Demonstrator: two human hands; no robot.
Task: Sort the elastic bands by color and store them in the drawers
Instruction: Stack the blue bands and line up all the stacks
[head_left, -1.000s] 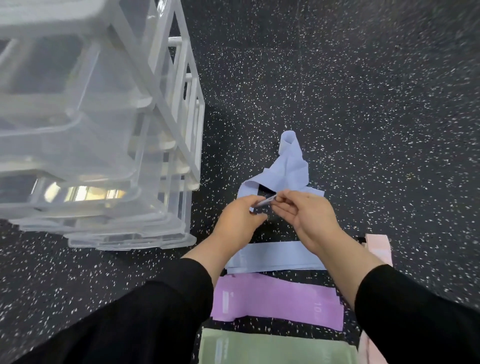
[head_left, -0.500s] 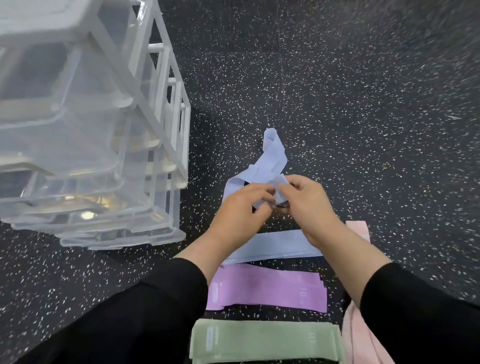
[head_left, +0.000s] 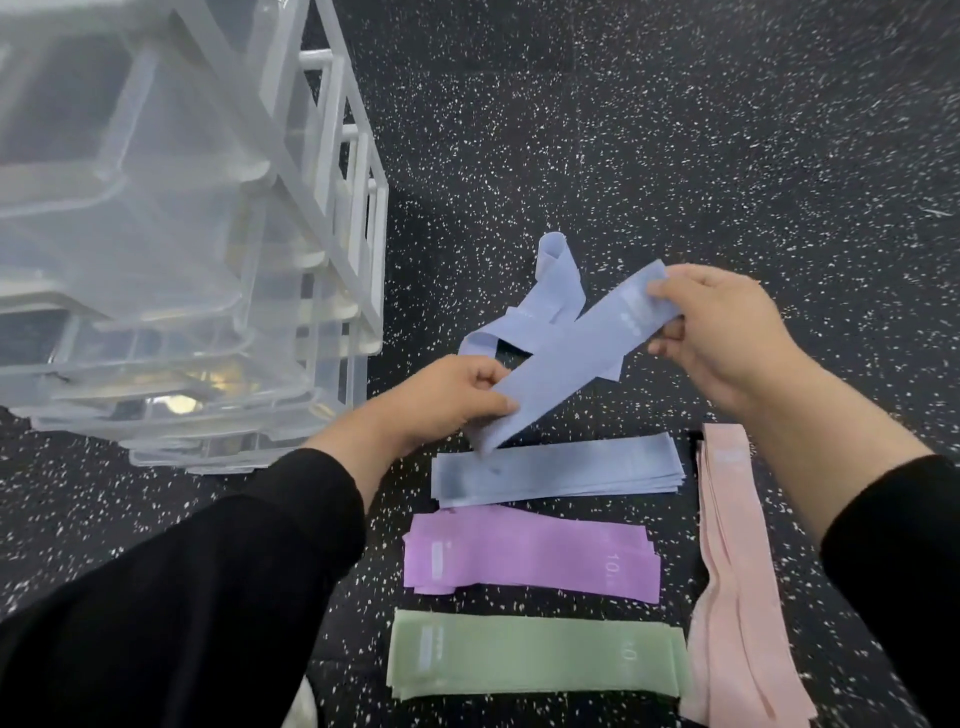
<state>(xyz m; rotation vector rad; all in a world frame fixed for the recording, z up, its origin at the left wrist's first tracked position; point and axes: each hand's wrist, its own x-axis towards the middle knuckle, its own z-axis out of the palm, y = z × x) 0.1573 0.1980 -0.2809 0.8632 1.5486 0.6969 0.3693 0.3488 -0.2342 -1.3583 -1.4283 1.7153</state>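
A light blue elastic band (head_left: 571, 353) is stretched flat and slanted between my hands above the floor. My left hand (head_left: 447, 400) pinches its lower end and my right hand (head_left: 722, 332) pinches its upper end. Behind it lies a crumpled heap of blue bands (head_left: 550, 296). Sorted flat stacks lie in front of me: blue (head_left: 561, 467), purple (head_left: 535, 556), green (head_left: 535, 654) and pink (head_left: 737, 571) running lengthwise on the right. The clear plastic drawer unit (head_left: 171, 249) stands at the left.
The floor (head_left: 675, 130) is black rubber with white specks, bare beyond the bands. The drawer unit's white frame (head_left: 353, 171) stands close to the left of the blue heap. My black sleeves fill the lower corners.
My hands have moved apart and pulled one blue band out of the heap, spreading it flat. Before, both hands met close together over the heap.
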